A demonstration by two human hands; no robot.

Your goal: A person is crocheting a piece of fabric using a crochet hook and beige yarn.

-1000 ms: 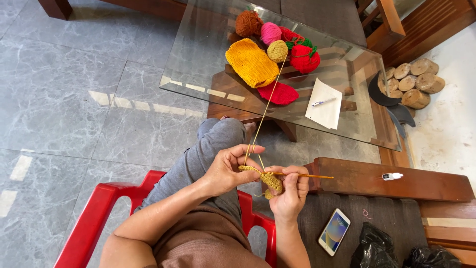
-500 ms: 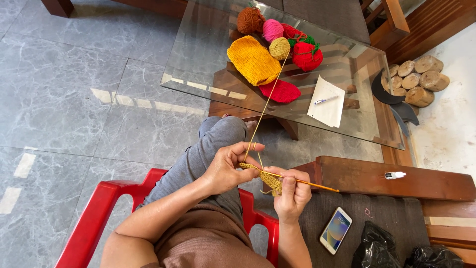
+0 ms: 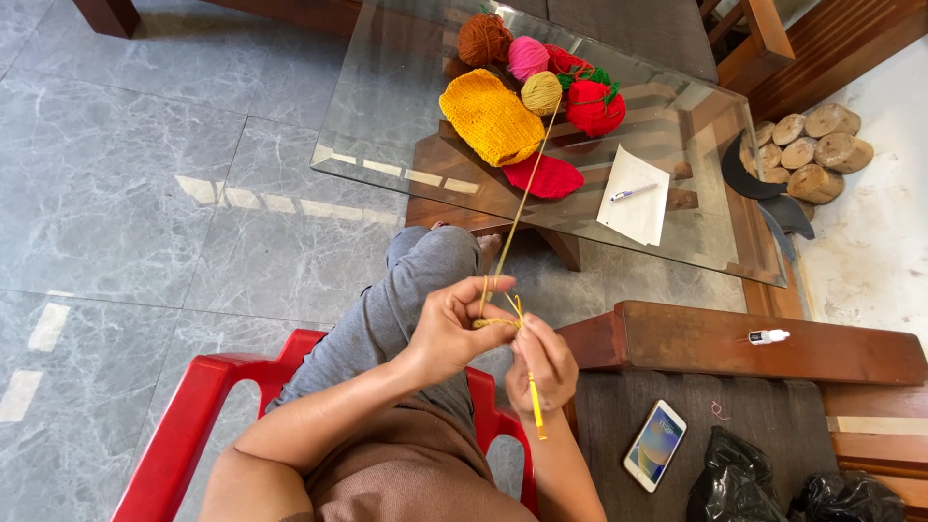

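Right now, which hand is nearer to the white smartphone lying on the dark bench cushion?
Right. The right hand holds the yellow crochet hook just left of the white smartphone; the left hand sits farther left, pinching the yarn.

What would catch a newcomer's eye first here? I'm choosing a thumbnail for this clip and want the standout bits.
First, the bright yarn balls and yellow knitted piece clustered at the far end of the glass table. Next, the left hand and right hand meeting mid-frame over a small yellow crochet piece, a strand running up to the mustard ball, the right hand holding a yellow hook. The red plastic chair stands out below.
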